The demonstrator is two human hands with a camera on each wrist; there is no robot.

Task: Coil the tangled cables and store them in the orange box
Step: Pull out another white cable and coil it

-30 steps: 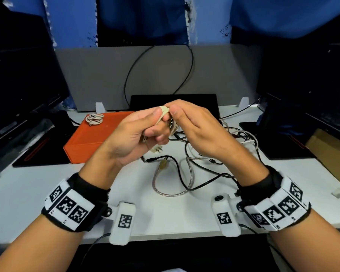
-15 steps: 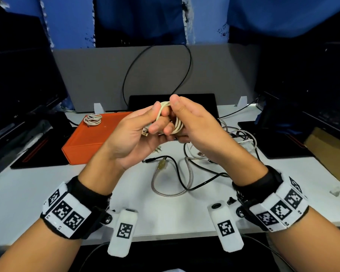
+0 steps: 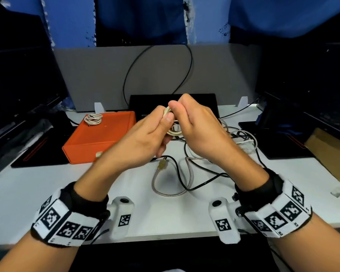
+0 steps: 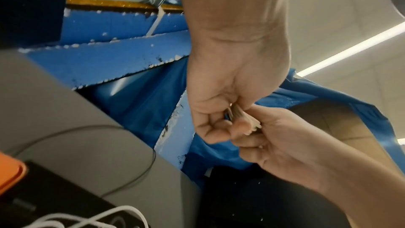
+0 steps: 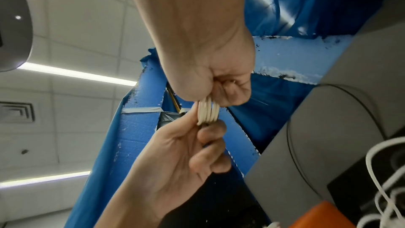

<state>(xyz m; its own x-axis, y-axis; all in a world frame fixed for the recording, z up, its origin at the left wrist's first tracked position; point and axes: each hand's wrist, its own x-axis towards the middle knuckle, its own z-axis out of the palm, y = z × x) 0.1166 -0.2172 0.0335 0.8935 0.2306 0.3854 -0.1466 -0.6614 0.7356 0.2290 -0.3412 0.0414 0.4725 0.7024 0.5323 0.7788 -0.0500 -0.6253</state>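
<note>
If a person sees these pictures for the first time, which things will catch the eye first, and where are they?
First, the two hands meeting above the middle of the desk: the left hand and the right hand both hold a small coil of cream cable. Next, the bright orange box at the back left, with one coiled white cable resting on top. Behind and under the hands, a tangle of cables lies on the white desk.

Both hands meet up in the air over the middle of the desk [image 3: 47, 193], left hand [image 3: 143, 142] at 9 o'clock of the right hand [image 3: 202, 130], with the coiled cable [image 3: 168, 112] pinched between them. The box [image 3: 106, 138] sits at 10 o'clock on the desk, a small coil [image 3: 93, 119] on its far corner. The cable tangle [image 3: 186, 173] lies under and at 3 o'clock of the hands.
</note>
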